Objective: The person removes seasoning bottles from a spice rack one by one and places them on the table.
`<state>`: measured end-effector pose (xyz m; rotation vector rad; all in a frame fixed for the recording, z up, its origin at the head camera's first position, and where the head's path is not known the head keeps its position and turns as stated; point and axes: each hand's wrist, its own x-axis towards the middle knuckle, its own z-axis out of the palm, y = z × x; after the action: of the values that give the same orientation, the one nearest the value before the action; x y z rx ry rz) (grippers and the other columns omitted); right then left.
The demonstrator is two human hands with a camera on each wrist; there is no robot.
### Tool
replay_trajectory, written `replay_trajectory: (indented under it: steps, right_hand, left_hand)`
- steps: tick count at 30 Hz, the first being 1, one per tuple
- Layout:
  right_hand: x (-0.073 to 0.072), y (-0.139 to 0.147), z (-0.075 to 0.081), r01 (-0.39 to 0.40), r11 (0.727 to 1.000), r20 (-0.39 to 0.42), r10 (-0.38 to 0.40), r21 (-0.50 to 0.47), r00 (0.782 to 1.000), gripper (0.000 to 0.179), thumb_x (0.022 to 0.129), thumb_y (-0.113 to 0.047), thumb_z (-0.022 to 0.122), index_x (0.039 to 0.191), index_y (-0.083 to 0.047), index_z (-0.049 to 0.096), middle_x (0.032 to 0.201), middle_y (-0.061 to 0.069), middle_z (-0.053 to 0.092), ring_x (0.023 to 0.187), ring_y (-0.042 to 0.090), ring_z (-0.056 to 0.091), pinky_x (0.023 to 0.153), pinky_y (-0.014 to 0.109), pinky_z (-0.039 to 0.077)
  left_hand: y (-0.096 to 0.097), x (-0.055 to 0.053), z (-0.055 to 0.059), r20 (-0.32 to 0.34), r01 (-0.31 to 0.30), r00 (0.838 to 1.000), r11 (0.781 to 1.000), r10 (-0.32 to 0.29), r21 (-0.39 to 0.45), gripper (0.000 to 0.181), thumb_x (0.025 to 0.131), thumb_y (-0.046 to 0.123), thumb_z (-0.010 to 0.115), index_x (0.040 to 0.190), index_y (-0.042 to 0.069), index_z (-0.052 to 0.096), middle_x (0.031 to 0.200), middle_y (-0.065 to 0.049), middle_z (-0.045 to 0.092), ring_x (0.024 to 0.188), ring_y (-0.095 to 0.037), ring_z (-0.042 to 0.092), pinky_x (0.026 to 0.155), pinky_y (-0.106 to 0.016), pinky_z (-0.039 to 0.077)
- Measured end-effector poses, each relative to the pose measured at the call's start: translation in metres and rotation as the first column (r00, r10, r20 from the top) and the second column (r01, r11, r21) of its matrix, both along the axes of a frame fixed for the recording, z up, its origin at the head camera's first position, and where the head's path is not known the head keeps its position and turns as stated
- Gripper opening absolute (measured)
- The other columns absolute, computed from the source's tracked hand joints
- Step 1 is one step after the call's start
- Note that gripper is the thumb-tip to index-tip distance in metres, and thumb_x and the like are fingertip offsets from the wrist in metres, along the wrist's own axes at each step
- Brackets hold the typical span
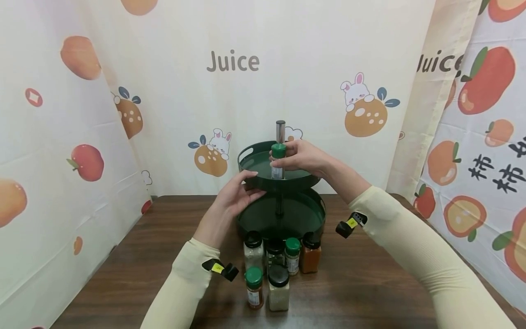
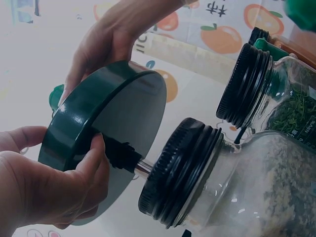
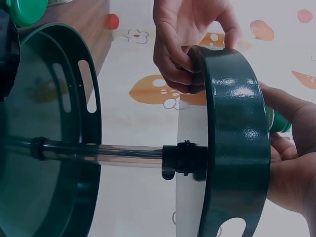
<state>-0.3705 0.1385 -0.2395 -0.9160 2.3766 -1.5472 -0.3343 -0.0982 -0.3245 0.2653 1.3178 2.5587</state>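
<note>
A dark green two-tier round tray stand stands at the back of the table, with a metal post (image 1: 281, 130) rising through its middle. My left hand (image 1: 235, 196) grips the near left rim of the upper tray (image 1: 263, 184), thumb at the top edge and fingers underneath. In my right hand (image 1: 307, 157) is a green-capped spice jar (image 1: 278, 151), held upright by its upper part over the upper tray, just in front of the post. The left wrist view shows the pinched rim and my left fingers (image 2: 91, 168) below it. The lower tray (image 1: 259, 219) sits underneath.
Several spice jars stand in front of the stand: a black-capped one (image 1: 278, 292), a green-capped one (image 1: 254, 290), an orange-filled one (image 1: 311, 258) and others behind. They rest on a brown wooden table (image 1: 361, 283). A printed curtain (image 1: 172, 91) hangs close behind and at both sides.
</note>
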Motion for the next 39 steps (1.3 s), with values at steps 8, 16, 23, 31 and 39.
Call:
replay_trajectory:
  steps: [8,16,23,31,39]
  right_hand:
    - [-0.002,0.002,0.000,0.005,1.000,-0.010,-0.005,0.011,1.000,0.052,0.098,-0.012,0.077,0.143,0.006,0.060,0.131,0.015,0.072,0.129,0.030,0.064,0.109,0.052,0.051]
    - [-0.002,0.000,0.000,0.012,1.000,-0.011,-0.011,0.004,1.000,0.046,0.098,-0.014,0.077,0.139,0.001,0.065,0.129,0.015,0.073,0.125,0.029,0.068,0.106,0.048,0.054]
    - [0.003,0.000,0.006,0.027,1.000,-0.026,-0.027,-0.006,0.999,0.049,0.097,-0.013,0.078,0.141,0.003,0.063,0.127,0.016,0.074,0.124,0.030,0.068,0.106,0.050,0.054]
    - [0.011,0.003,0.011,0.024,1.000,-0.040,-0.025,-0.015,0.999,0.046,0.097,-0.014,0.078,0.138,0.002,0.065,0.124,0.015,0.075,0.125,0.031,0.067,0.106,0.052,0.054]
    - [0.024,0.005,0.015,-0.010,1.000,-0.078,0.008,-0.024,0.997,0.042,0.096,-0.014,0.079,0.135,-0.002,0.068,0.123,0.013,0.075,0.125,0.028,0.067,0.108,0.052,0.053]
  left_hand:
    - [0.001,-0.002,0.000,0.004,-0.003,1.000,1.000,0.003,-0.003,0.059,0.104,0.013,0.057,0.157,0.016,0.032,0.142,-0.016,0.044,0.126,-0.032,0.053,0.118,-0.051,0.040]
    - [0.001,0.000,0.000,0.008,-0.004,1.000,1.000,0.004,-0.006,0.060,0.104,0.013,0.058,0.158,0.016,0.032,0.146,-0.017,0.043,0.125,-0.031,0.055,0.117,-0.050,0.041]
    - [0.000,0.001,0.001,0.002,0.001,1.000,1.000,-0.001,-0.007,0.069,0.105,0.013,0.058,0.165,0.015,0.024,0.160,-0.022,0.032,0.126,-0.031,0.053,0.118,-0.050,0.040]
    - [0.000,0.000,0.001,0.008,0.007,1.000,1.000,-0.006,-0.008,0.072,0.105,0.014,0.057,0.167,0.015,0.020,0.159,-0.022,0.032,0.127,-0.032,0.053,0.117,-0.050,0.041]
    - [0.000,0.000,0.001,0.009,-0.004,1.000,1.000,0.004,-0.017,0.071,0.104,0.014,0.058,0.165,0.014,0.022,0.146,-0.018,0.042,0.127,-0.032,0.053,0.117,-0.050,0.041]
